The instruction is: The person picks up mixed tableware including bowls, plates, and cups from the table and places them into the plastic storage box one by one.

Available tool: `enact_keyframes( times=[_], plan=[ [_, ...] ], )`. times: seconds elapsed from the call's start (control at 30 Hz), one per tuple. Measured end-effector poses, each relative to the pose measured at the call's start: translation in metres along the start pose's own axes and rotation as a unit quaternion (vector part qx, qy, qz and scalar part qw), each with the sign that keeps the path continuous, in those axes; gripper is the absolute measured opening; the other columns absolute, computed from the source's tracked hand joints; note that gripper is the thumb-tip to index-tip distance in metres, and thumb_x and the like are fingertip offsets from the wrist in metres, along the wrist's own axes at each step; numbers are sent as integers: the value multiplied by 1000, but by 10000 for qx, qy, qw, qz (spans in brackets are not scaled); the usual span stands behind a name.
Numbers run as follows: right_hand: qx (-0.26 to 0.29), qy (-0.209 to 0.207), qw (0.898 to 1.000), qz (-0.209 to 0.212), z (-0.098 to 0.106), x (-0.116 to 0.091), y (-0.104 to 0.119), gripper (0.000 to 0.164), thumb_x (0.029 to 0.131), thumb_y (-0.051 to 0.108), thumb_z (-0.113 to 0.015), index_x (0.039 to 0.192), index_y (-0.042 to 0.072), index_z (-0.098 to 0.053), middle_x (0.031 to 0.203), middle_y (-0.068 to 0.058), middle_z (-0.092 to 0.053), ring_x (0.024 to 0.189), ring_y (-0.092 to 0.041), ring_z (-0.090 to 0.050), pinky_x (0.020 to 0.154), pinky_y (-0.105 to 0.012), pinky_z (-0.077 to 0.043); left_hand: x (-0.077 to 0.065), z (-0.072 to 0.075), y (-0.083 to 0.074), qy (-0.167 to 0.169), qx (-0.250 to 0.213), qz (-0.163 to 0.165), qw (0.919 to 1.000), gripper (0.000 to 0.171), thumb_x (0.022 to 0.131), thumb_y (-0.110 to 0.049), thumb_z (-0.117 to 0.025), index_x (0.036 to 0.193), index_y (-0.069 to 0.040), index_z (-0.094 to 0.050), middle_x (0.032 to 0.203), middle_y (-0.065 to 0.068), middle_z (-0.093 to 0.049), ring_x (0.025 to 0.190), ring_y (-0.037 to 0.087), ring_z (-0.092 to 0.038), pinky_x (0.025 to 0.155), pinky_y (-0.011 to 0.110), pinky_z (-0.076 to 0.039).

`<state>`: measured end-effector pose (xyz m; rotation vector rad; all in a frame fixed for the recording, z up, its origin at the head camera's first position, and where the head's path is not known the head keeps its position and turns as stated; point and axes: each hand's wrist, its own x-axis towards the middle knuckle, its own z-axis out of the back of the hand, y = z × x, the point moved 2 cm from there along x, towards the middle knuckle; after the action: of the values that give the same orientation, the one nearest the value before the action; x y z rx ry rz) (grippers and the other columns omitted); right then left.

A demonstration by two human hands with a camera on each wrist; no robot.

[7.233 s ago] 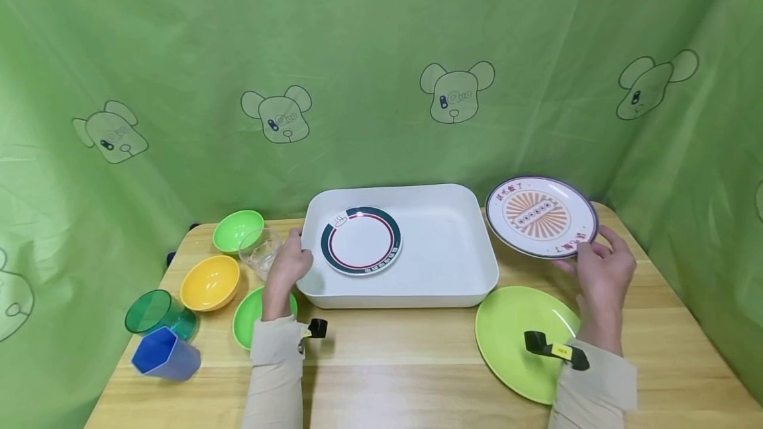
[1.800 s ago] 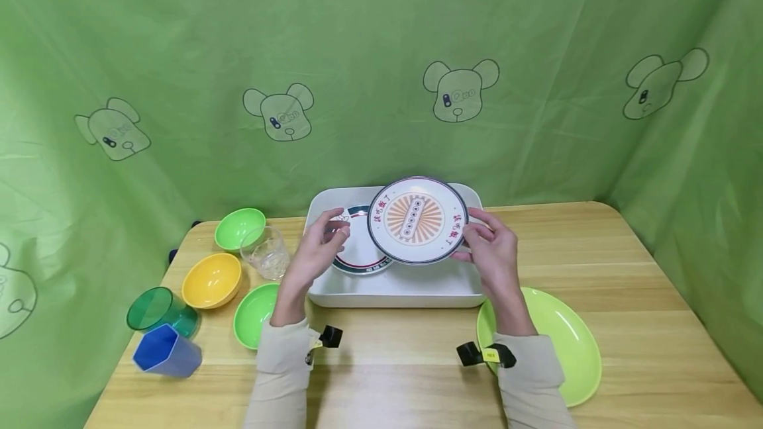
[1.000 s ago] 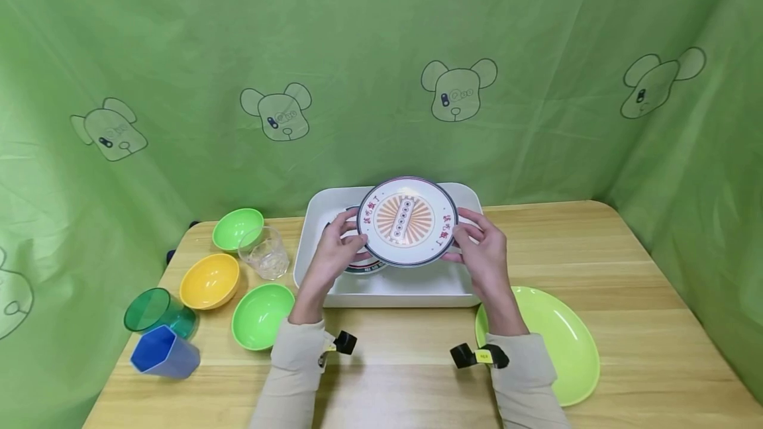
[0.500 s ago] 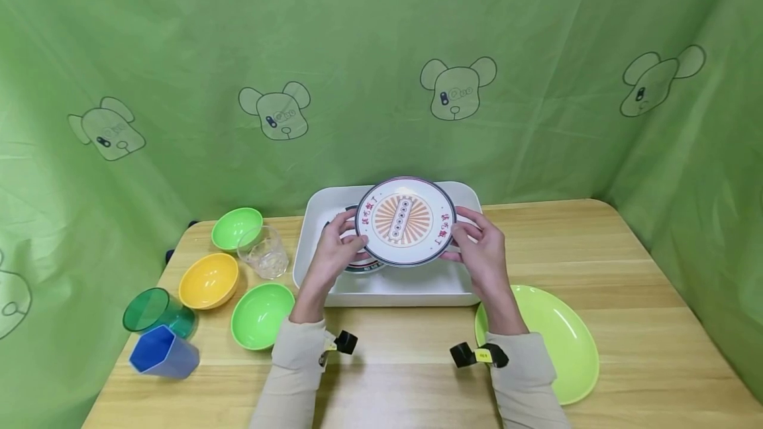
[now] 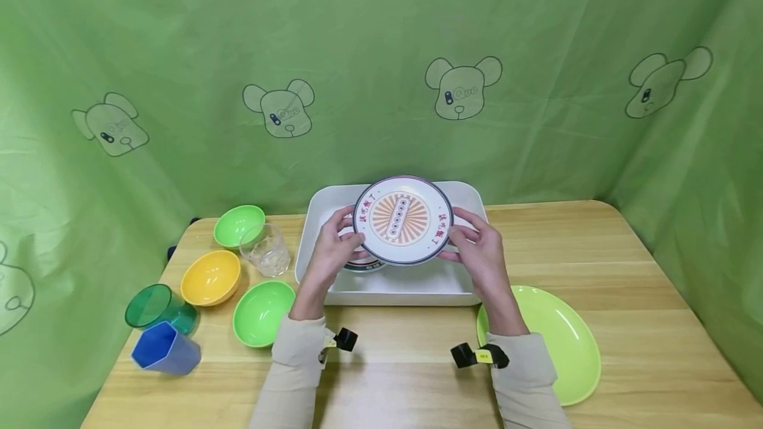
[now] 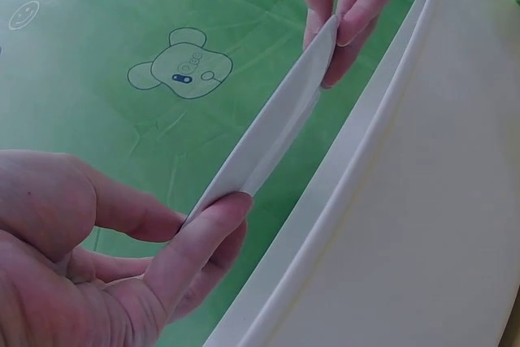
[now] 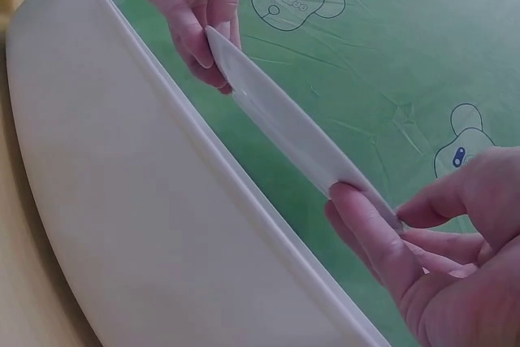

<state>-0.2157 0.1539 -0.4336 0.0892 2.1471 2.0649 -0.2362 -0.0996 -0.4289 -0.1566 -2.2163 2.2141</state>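
Observation:
A white plate (image 5: pixel 403 219) with a dark rim, an orange sunburst and red characters is held up over a white basin (image 5: pixel 411 298). My left hand (image 5: pixel 331 245) pinches its left edge, and my right hand (image 5: pixel 480 243) grips the opposite edge. Both wrist views show the plate (image 6: pixel 272 115) nearly edge-on, above the basin's wall (image 7: pixel 154 168), with thumb on one face and fingers on the other. Inside the basin lies a second plate (image 5: pixel 365 267) with a dark green band, mostly covered by the held one and my left hand.
On the left stand two green bowls (image 5: pixel 264 313), a yellow bowl (image 5: pixel 211 278), a clear glass (image 5: pixel 268 253), a green cup (image 5: pixel 161 310) and a blue cup (image 5: pixel 167 349). A lime-green oval plate (image 5: pixel 566 343) lies under my right forearm. Green curtain (image 5: pixel 369 32) surrounds the table.
My right hand has carried the sunburst plate leftward from the table's right side to over the basin. My left hand left the basin's rim and took the plate's left edge; since then, almost still.

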Motion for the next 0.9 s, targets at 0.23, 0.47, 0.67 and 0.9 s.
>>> enact_keyframes(
  times=[0.23,0.47,0.67,0.9],
  plan=[
    [-8,274,9996,-59,-1,1,-1,49,101,-1,-53,149,-2,-48,129,-32,-61,90,-14,-73,79,-33,-63,0,7,0,-93,-10,51,9999,66,93,15,-53,155,0,-37,132,26,-52,89,21,-65,64,27,-63],
    [-248,529,9982,-111,0,0,-1,48,102,-1,-51,149,-4,-46,132,-31,-61,104,-29,-73,82,-34,-62,3,16,4,-177,-5,40,9998,67,92,15,-51,156,2,-34,131,28,-52,84,20,-62,62,25,-62],
    [-599,637,9960,-184,2,-1,0,49,102,2,-51,151,-1,-45,135,-28,-60,117,-38,-67,84,-34,-62,5,23,8,-424,83,79,9990,67,91,16,-49,155,3,-33,129,28,-49,82,18,-59,58,22,-61],
    [-651,644,9955,-235,4,-1,-1,49,101,2,-50,150,0,-46,137,-28,-59,117,-36,-67,84,-33,-62,8,31,15,-636,240,253,9974,69,91,17,-50,156,2,-32,131,27,-46,82,18,-58,58,22,-60]
  ],
)
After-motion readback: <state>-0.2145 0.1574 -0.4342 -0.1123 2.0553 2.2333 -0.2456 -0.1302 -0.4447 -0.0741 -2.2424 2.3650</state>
